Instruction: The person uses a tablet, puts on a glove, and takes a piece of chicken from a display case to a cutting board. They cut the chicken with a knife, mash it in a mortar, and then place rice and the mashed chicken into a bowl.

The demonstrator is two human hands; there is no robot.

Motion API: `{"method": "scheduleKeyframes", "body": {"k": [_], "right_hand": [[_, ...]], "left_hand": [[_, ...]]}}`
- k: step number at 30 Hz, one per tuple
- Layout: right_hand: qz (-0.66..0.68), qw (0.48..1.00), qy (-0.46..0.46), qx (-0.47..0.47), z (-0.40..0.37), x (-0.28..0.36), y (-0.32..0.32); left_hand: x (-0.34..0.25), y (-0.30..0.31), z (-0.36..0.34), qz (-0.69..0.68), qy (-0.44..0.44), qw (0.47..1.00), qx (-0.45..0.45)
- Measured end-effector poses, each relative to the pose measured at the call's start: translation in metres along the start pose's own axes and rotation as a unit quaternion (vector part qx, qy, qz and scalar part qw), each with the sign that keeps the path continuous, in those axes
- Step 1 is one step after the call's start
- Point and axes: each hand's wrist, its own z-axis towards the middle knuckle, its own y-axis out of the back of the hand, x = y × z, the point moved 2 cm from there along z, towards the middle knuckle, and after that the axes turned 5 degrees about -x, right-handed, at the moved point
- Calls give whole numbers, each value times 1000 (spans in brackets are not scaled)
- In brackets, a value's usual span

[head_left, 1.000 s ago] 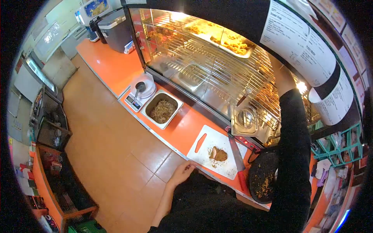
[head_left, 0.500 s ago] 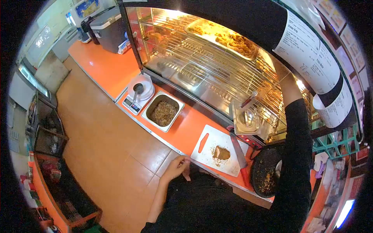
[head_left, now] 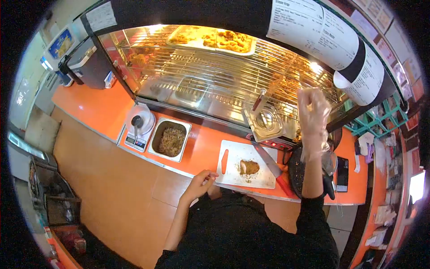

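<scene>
My right hand (head_left: 314, 110), in a clear plastic glove, is raised in front of the heated display cabinet (head_left: 188, 104). Its fingers are curled closed, and whatever may be inside them cannot be made out. Low by the counter edge, my left hand (head_left: 200, 184) is bare and empty, with loosely bent fingers and the thumb apart. Close to it lies a white cutting board (head_left: 230, 172) bearing a piece of browned breaded food (head_left: 249, 167) and crumbs. Along the board's right side rests a knife (head_left: 268, 162) with a red handle.
A metal container of minced filling (head_left: 171, 141) stands left of the board, beside a scale (head_left: 135, 142) with a ladle (head_left: 137, 122). A dark pan (head_left: 296, 172) and a phone (head_left: 342, 174) are at right. Inside the cabinet sits a food tray (head_left: 214, 40); paper sheets (head_left: 316, 29) hang above.
My right hand has come out from the cabinet and now shows in front of it. My view has shifted to the right. My left hand keeps its place by the counter edge.
</scene>
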Motion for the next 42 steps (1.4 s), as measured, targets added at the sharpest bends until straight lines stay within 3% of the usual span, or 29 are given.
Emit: {"method": "scheduleKeyframes", "body": {"k": [2, 4, 6, 10, 12, 13, 14, 15, 16, 17, 18, 21, 22, 23, 24, 25, 26, 29, 30, 32, 34, 36, 38, 42], "right_hand": [[132, 984, -112, 32, -50, 14, -11], [50, 998, -30, 35, -87, -30, -66], [23, 988, -34, 149, -104, -68, -128], [-34, 995, -49, 74, -109, -65, -168], [-99, 977, -133, 130, -101, -62, -185], [-31, 972, -152, 174, -98, -58, -177], [-49, 973, -64, 216, -124, -120, -237], [-81, 963, -161, 200, -101, -69, -182], [-35, 977, -119, 174, -106, -62, -166], [-77, 987, 35, 138, -114, -68, -162], [-196, 951, 152, 183, -125, -85, -164], [-280, 930, 125, 204, -143, -73, -126], [-290, 942, 131, 109, -164, -92, -131], [122, 985, -70, 104, -179, -94, -115], [165, 927, -295, 166, -152, -27, -65], [-1, 974, -161, 162, -171, -46, -69], [2, 973, -160, 164, -170, -35, -67], [-7, 905, -240, 350, -135, 64, -23], [-36, 940, -150, 306, -147, 68, -37], [-25, 907, -135, 399, -143, 102, -57], [33, 930, -57, 361, -155, 129, -91], [57, 892, -90, 439, -148, 167, -135], [103, 939, 9, 327, -159, 192, -174], [117, 913, -57, 386, -143, 241, -226]], "left_hand": [[3, -6, 6, 18, -13, 999, 35], [6, -16, 12, 17, -20, 998, 61], [6, -24, 14, 28, -34, 995, 89], [-1, -25, 16, 49, -45, 992, 110], [-1, -19, 14, 49, -32, 993, 106], [-1, -15, 12, 41, -15, 994, 102], [0, -10, 9, 43, -7, 995, 88], [1, -4, 7, 34, -17, 997, 74], [3, 1, 4, 24, -30, 997, 63], [4, 6, 0, 16, -42, 999, 31], [8, 11, -3, 14, -38, 999, 21], [18, 32, -16, 8, -6, 997, -79], [22, 38, -20, 8, -3, 996, -85], [31, 47, -23, 0, 39, 988, -147], [42, 56, -26, -6, 81, 975, -208], [55, 65, -27, -21, 53, 963, -265], [57, 73, -30, -18, 55, 962, -268], [61, 101, -34, -93, 76, 920, -374], [61, 104, -35, -92, 75, 919, -375], [63, 112, -39, -125, 83, 910, -387], [66, 114, -40, -150, 105, 898, -399], [68, 114, -43, -177, 125, 886, -411], [72, 115, -47, -219, 151, 876, -403], [77, 118, -55, -234, 143, 885, -376]]}}
